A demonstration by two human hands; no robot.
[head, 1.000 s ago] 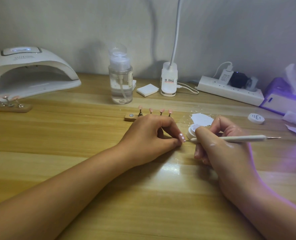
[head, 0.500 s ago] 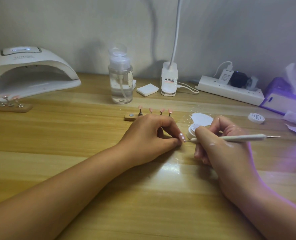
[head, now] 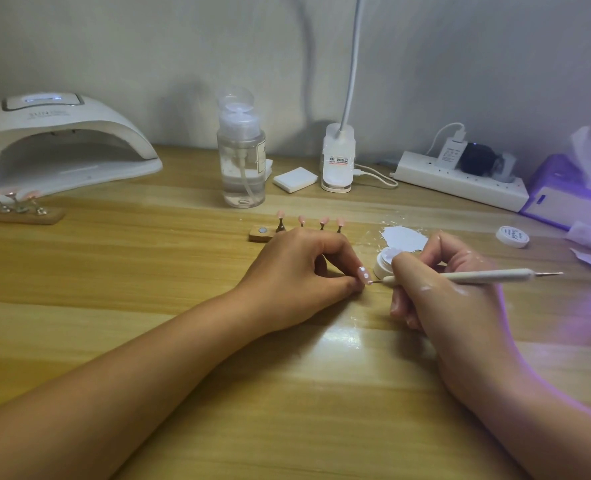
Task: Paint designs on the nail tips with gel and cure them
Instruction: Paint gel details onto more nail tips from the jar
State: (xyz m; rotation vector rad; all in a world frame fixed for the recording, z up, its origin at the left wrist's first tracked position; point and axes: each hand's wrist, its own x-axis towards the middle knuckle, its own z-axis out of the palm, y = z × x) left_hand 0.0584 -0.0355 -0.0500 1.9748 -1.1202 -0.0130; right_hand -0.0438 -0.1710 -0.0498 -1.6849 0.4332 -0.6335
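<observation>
The nail tip is small, glossy and pale pink, with a few white dots on its surface. It sits low over the wooden worktop, near the middle. It is pinched between the thumb and the curled fingers of the left hand, whose side rests on the wood. The thin metal point of a dotting pen touches the lower edge of the tip or is just beside it; I cannot tell which. The pen has a slim, matte, whitish shaft with a second metal point at its far end. The right hand holds it like a pencil, with the fingers clamped round the shaft. There are white smears on the back of this hand.

Just behind the pen stands a small round white jar, open and partly hidden by the right forefinger. Behind it a flat white patch with ragged edges lies on the wood. A round white lid with printed letters lies well apart at the right.

Behind the left hand a wooden strip holder carries four pink tips on short metal stems. A second holder of this kind lies far left, before the white arched curing lamp. Along the wall stand a clear plastic pump bottle, a white square block, a lamp clip base, a power strip and a purple tissue box.
</observation>
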